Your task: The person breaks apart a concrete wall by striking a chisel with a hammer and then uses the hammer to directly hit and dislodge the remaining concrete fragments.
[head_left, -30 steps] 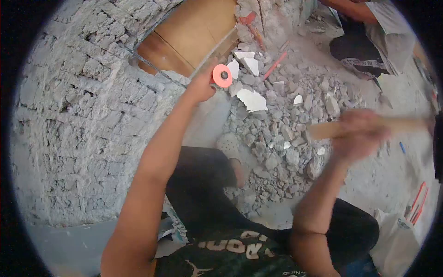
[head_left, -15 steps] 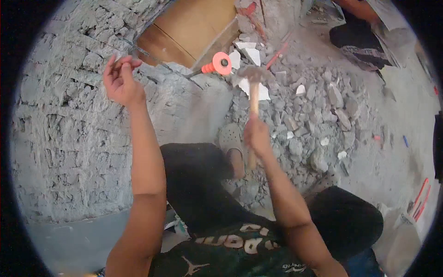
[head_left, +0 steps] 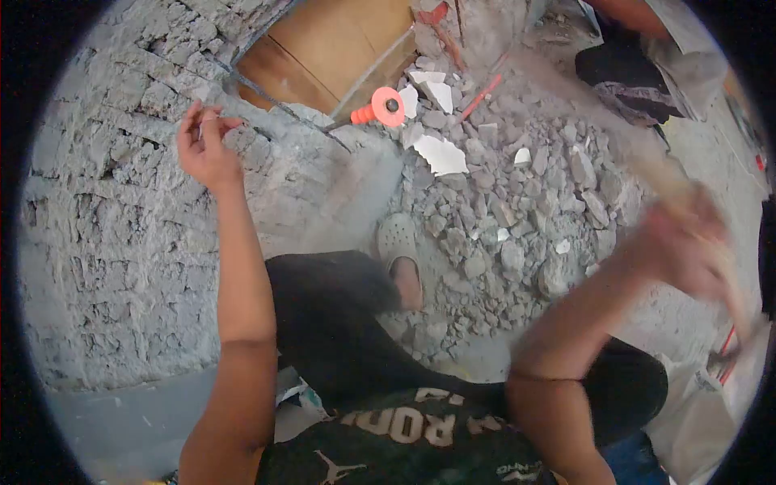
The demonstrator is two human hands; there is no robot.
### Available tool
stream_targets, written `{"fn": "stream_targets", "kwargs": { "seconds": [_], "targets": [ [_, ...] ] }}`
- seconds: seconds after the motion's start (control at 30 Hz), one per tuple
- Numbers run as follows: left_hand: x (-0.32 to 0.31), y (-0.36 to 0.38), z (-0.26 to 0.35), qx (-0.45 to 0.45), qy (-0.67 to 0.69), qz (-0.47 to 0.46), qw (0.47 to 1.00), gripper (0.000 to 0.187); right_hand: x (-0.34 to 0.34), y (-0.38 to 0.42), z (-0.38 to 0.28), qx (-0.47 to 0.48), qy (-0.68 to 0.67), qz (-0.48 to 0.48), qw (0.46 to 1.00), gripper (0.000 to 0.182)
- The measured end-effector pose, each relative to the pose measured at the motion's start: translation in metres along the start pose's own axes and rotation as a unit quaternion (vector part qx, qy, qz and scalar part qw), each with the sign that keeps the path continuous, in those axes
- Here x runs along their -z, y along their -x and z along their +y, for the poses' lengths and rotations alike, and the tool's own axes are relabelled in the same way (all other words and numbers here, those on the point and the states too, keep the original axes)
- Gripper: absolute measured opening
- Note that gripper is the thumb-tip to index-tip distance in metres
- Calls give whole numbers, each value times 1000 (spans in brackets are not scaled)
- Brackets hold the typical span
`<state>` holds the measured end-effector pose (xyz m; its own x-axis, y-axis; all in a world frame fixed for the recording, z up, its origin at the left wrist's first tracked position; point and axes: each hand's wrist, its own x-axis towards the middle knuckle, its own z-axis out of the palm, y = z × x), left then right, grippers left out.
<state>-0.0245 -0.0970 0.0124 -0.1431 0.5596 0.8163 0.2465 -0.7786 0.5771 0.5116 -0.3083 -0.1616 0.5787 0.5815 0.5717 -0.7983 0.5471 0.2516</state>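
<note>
Rough grey masonry wall (head_left: 121, 210) fills the left of the frame, with a broken opening at upper centre showing a brown wooden panel (head_left: 339, 40). Rubble (head_left: 517, 210) covers the floor to the right.

An orange-guarded chisel (head_left: 381, 107) sits lodged in the wall at the edge of the opening, with no hand on it. The left hand (head_left: 204, 145), at upper left, rests against the masonry with fingers curled and pinched together; whether it grips a small fragment cannot be told. The right hand (head_left: 687, 242), at right, is a blur closed around a pale wooden handle (head_left: 659, 174).

Striking well here would, I judge, mean landing square on the chisel's end, keeping the left hand away from the guard, and checking that the chisel is seated firmly enough to stand unsupported.

The hammer's head is lost in motion blur. A second person (head_left: 638, 56) at upper right is cut off by the frame. A clog-shod foot (head_left: 400, 242) shows among the debris.
</note>
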Motion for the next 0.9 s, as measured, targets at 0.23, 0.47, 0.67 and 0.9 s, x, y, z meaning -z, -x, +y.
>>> {"fn": "stream_targets", "kwargs": {
  "seconds": [0.23,0.47,0.67,0.9],
  "targets": [
    [-30,1,16,-23,5,1,1000,30,42,184,257,-509,610,199,574,54],
    [3,-3,-5,40,30,6,999,30,7,55,134,-136,731,260,616,24],
    [24,-9,-8,69,49,42,995,31,-155,-84,-7,282,482,47,828,57],
    [10,-15,22,72,154,80,982,35,11,132,242,-259,526,254,769,47]
  ]
}}
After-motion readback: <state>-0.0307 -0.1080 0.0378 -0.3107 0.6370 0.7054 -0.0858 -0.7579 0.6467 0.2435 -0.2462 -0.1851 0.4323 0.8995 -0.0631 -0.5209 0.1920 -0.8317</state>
